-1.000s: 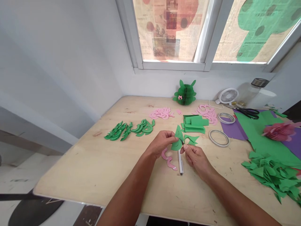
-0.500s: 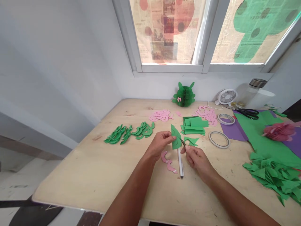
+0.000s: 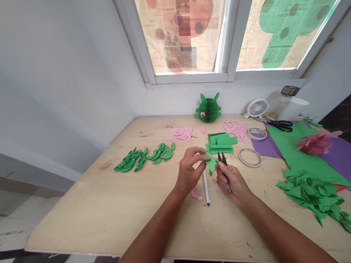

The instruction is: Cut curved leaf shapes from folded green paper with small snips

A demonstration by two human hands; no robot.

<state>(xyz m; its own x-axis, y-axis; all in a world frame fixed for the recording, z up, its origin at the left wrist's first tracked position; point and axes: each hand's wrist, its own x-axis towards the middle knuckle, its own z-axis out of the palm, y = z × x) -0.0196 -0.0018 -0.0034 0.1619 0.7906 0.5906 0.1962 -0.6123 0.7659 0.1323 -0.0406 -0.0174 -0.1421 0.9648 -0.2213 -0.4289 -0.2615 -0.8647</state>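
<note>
Green paper (image 3: 211,164) pinched in left fingers (image 3: 197,158); right fingers (image 3: 226,169) wrapped around scissors (image 3: 224,160); newsprint (image 3: 205,54) on window (image 3: 232,40) (illegible).

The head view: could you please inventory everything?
Table: one, tan, below
Window: one, white, top
Paper figure: one, green, back
Fan: one, white, back
Bottle: one, clear, back
Loose scissors: one, black, right
Tape rolls: two, white, right
Sheets: several, green and purple, right
Ornament: one, pink, right
Scraps: many, green, right
Cutouts: many, green and pink, across table
Folded paper: several, green, centre
Pen: one, white, centre
Held paper: one, green, left hand
Held scissors: one, black, right hand
Hands: two, bare, centre
</note>
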